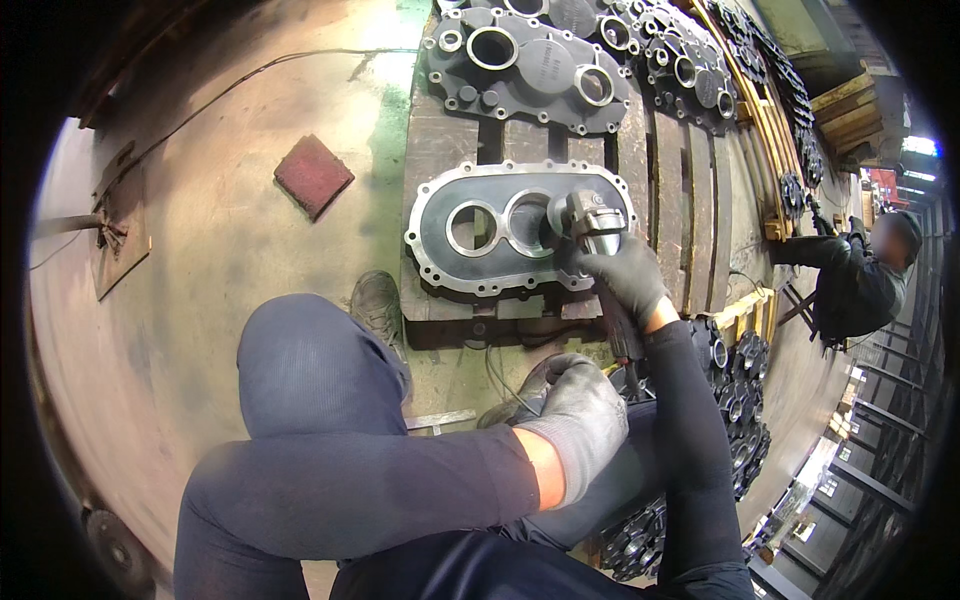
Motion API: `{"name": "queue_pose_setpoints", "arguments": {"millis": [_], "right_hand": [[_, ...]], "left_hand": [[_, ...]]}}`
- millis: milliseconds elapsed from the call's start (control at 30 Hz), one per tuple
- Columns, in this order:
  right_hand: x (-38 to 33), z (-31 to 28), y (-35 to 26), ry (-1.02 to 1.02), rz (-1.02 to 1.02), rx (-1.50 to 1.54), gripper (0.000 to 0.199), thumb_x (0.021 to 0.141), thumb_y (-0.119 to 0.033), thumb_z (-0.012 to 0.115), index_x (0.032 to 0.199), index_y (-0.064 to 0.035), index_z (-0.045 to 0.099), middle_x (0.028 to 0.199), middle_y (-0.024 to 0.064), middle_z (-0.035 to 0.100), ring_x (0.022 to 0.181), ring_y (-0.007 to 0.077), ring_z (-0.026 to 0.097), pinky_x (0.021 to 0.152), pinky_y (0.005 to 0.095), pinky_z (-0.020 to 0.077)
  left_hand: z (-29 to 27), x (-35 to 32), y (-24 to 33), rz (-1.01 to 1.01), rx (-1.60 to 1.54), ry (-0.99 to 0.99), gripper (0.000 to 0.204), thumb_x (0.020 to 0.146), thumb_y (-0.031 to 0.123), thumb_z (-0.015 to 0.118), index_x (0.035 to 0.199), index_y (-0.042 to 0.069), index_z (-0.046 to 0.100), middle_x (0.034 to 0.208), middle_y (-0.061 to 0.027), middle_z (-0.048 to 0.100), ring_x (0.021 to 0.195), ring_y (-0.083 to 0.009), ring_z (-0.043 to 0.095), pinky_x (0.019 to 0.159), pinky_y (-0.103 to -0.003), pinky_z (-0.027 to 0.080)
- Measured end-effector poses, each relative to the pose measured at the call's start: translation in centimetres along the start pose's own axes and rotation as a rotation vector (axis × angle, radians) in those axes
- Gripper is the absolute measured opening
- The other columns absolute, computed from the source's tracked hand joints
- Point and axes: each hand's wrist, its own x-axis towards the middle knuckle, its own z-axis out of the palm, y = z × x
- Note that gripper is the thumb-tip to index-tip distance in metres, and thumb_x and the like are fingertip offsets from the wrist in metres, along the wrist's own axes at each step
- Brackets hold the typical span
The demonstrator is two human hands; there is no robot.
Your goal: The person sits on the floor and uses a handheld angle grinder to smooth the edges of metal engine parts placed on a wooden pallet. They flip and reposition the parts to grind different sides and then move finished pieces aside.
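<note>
An angle grinder (597,225) with a metal head is gripped in my gloved right hand (630,275). Its disc end is at the right-hand bore of an oval, dark grey metal cover (465,265) with a bright machined rim and two round openings. I cannot tell whether the disc touches the metal. The cover lies flat on a wooden pallet (440,305). Nearer me, my gloved left hand (580,420) is closed beside the grinder's rear end, over my leg. A thin cord (497,375) runs up to this hand; what its fingers hold is hidden.
Larger castings (545,65) lie on the pallet's far end, with more stacked at right. A red square pad (314,177) lies on the floor at left. A cable (250,75) crosses the floor. At far right another person (865,275) in dark clothing sits.
</note>
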Motion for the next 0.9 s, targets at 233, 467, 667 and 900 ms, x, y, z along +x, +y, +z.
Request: {"name": "queue_pose_setpoints", "arguments": {"millis": [233,467,667,900], "right_hand": [[-3.4,-3.7,-2.2,-0.096,0.065,0.020,0.070,0.076,-0.046,0.087,0.117,0.0080,0.073,0.109,0.0301,0.079,0.107,0.0433,0.078,0.097,0.0501,0.0594],[-1.6,-4.0,0.0,0.092,-0.103,-0.194,0.056,0.080,-0.033,0.089,0.115,0.0074,0.072,0.089,0.0174,0.080,0.080,0.0265,0.081,0.074,0.0415,0.0642],[-0.9,-3.6,-1.2,-0.220,-0.054,0.385,0.050,0.087,-0.027,0.086,0.115,0.0105,0.070,0.089,0.0141,0.077,0.075,0.0195,0.077,0.066,0.0359,0.0629],[-0.2,-1.9,-1.2,-0.311,-0.050,0.602,0.040,0.092,-0.025,0.085,0.112,0.0086,0.073,0.091,0.0151,0.079,0.073,0.0217,0.078,0.068,0.0349,0.0626]], "left_hand": [[-1.7,-0.9,-0.2,0.003,-0.026,-0.001,0.023,0.092,0.023,0.073,0.109,0.017,0.087,0.100,-0.0026,0.082,0.093,-0.0239,0.076,0.079,-0.050,0.051],[-1.6,-0.3,-0.3,0.073,-0.020,-0.049,0.025,0.094,0.023,0.073,0.114,0.016,0.086,0.104,-0.0024,0.083,0.094,-0.0244,0.077,0.077,-0.049,0.051],[1.6,1.3,-0.1,-0.034,0.104,0.018,0.029,0.096,0.023,0.072,0.121,0.014,0.084,0.107,-0.0035,0.083,0.096,-0.0254,0.078,0.084,-0.055,0.054],[-1.6,-0.2,-0.4,0.020,-0.042,-0.051,0.028,0.096,0.023,0.072,0.120,0.015,0.084,0.107,-0.0040,0.083,0.098,-0.0249,0.079,0.085,-0.054,0.055]]}}
